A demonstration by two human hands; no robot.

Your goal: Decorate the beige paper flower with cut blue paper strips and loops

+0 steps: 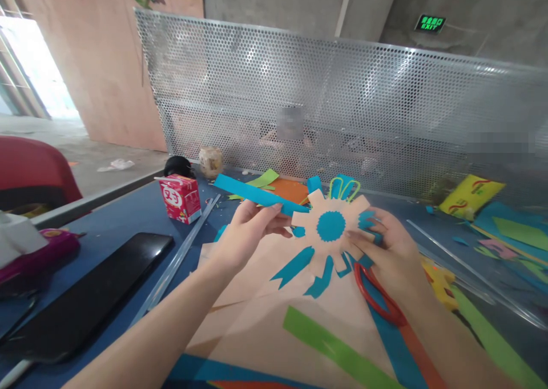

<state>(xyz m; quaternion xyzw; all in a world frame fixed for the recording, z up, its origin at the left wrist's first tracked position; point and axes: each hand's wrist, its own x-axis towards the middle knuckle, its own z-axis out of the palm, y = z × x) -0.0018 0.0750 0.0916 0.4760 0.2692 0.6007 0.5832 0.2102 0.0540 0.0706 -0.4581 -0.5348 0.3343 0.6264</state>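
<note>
My left hand (252, 226) pinches a long blue paper strip (248, 192), whose right end meets the edge of a paper flower. That pale pink paper flower (312, 235) has notched edges, a scalloped blue disc (331, 226) at its middle and several blue strips sticking out around it. At its right side my right hand (385, 246) grips it, fingers partly behind. Two yellow-green paper loops (345, 189) show at its top. Below my right hand lie scissors with red handles (379, 298), partly hidden. A pale paper sheet (257, 320) lies beneath, with a green strip (329, 343) on it.
On the left are a black phone (89, 292), a red drink carton (180, 199) and clear glue sticks (182, 252). To the right sit a yellow glue gun (440, 283), a yellow packet (471, 197) and paper scraps. A perforated metal screen (257, 75) stands behind the table.
</note>
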